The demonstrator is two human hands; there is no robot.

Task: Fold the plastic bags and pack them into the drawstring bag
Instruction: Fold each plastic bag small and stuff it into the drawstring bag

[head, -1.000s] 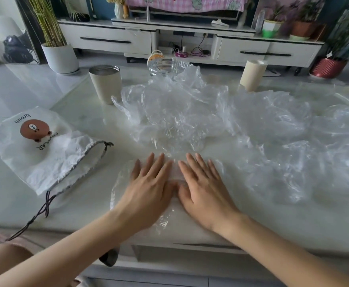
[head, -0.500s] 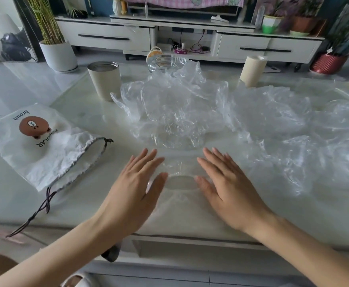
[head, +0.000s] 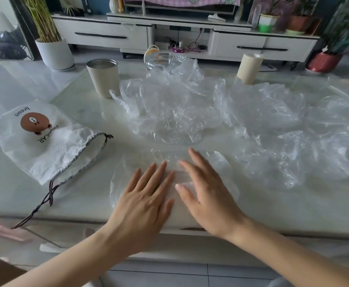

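On the near edge of a pale marble surface (head: pixel 82 195), a person's left hand (head: pixel 142 201) and right hand (head: pixel 206 199) are spread palm-down over a flattened clear plastic bag (head: pixel 221 162). The fingers (head: pixel 159 172) are straight, slightly apart and hold nothing. Half a second ago the hands were drawn apart with bare plastic between them. Now they have closed in again, thumbs close together, though not pressed side by side as they were a second ago. The right hand reaches a little farther up the bag than the left and is blurred; whether it touches the plastic cannot be told. Beyond the hands, a crumpled heap of plastic bags (head: pixel 173 104) spreads across the middle and right of the surface, unchanged. The white drawstring bag (head: pixel 51 150), printed with a brown bear, lies flat to the left, well apart from the hands, its dark cord (head: pixel 43 204) trailing over the near edge. A beige cup (head: pixel 102 78), a glass bowl (head: pixel 163 60) and a paper roll (head: pixel 249 68) stand at the far side.
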